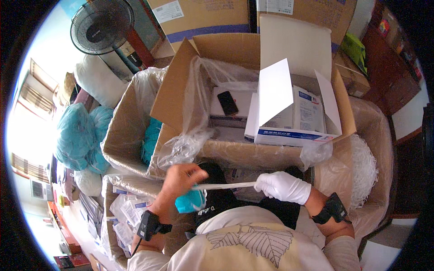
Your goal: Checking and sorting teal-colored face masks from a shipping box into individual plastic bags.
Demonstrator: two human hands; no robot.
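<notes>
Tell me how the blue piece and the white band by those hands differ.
Colour: the blue piece is turquoise-blue; the white band is white.
Shape: the blue piece looks broad; the white band, long and narrow.
Pose: the blue piece is below the left grip; the white band stretches to the right grip.
Both are near the left grip.

Face mask [190, 202]: turquoise. Thin strip [226, 185]: white. Right hand [282, 186]: gloved, plain white. Wrist units [331, 210]: black. T-shirt [248, 241]: pale grey, cream-yellow panel — leaf outlines in dark dots. Packet box [294, 137]: white, front lettered and banded in blue. Open carton [226, 153]: plain brown. Rear carton [208, 31]: brown — one blue-violet stripe. Smartphone [227, 103]: black. Bagged bundles [74, 135]: turquoise. Fan [101, 27]: black. Strand bundle [364, 171]: white. Plastic bag [355, 49]: lime green.
</notes>
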